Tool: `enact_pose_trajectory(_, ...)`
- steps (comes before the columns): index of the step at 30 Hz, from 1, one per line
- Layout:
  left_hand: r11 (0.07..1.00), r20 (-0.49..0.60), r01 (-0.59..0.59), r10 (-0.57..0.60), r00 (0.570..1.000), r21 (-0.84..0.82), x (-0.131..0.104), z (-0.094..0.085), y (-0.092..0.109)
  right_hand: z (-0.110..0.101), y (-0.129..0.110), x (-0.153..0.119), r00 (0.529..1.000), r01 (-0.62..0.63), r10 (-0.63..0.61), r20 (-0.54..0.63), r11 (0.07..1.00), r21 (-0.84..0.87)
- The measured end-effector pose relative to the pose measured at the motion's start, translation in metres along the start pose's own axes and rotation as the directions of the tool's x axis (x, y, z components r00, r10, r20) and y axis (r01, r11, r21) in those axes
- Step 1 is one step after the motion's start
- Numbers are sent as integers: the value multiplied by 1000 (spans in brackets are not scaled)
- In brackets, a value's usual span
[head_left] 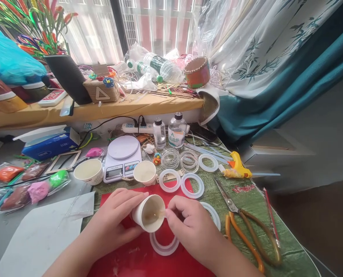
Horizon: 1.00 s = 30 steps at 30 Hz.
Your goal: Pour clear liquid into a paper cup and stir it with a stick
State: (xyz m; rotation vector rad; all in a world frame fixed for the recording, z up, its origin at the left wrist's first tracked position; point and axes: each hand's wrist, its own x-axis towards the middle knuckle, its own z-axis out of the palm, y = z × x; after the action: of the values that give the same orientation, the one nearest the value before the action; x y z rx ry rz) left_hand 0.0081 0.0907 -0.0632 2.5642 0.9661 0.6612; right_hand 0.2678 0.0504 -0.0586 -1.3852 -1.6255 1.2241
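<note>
My left hand (118, 213) is wrapped around a white paper cup (150, 214), tipped so its mouth faces me. A little cloudy, brownish liquid lies inside the cup. At the rim, my right hand (190, 225) pinches a thin pale stick (162, 213) that reaches into the cup; most of it is hidden by the fingers. Below the cup, a translucent white ring mould (165, 250) rests on a red mat (137, 259), partly covered by the cup and right hand. Another ring mould (212, 215) shows behind the right hand.
Behind the hands stand a kitchen scale (122, 158), two paper cups (88, 171), a small bottle (159, 134) and a larger bottle (176, 130). More ring moulds (192, 186) lie about. Scissors (232, 204) and a yellow glue gun (237, 167) are at the right.
</note>
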Motion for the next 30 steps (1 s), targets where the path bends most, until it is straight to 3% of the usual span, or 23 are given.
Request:
enact_pose_trajectory(6, 1000, 3, 9, -9, 1000, -16, 0, 0, 0, 1, -5, -1, 998, -36, 32, 60, 997, 69)
enact_pose_trajectory(10, 1000, -13, 20, -20, 1000, -24, -1, 0, 2, 2, -2, 0, 1000, -23, 23, -7, 999, 47)
enact_pose_trajectory(14, 1000, -14, 0, 0, 1000, -6, 0, 0, 2, 1, 1, 2, 998, -53, 49, 26, 984, 169)
enact_pose_trajectory(16, 1000, -21, 4, -4, 1000, 3, 0, 0, 1, 1, 1, 3, 998, -62, 63, -4, 988, 139)
enact_pose_trajectory(19, 1000, -33, 1, -1, 999, 7, 0, 1, 1, 3, 1, 2, 997, -60, 52, 53, 985, 162)
enact_pose_trajectory(24, 1000, -27, 5, -5, 1000, -2, -2, 1, 0, 7, 5, 1, 1000, 19, -18, -25, 999, 27)
enact_pose_trajectory(30, 1000, -35, 14, -15, 999, -17, -2, 0, 0, 10, 7, 1, 999, 29, -28, -22, 999, 46)
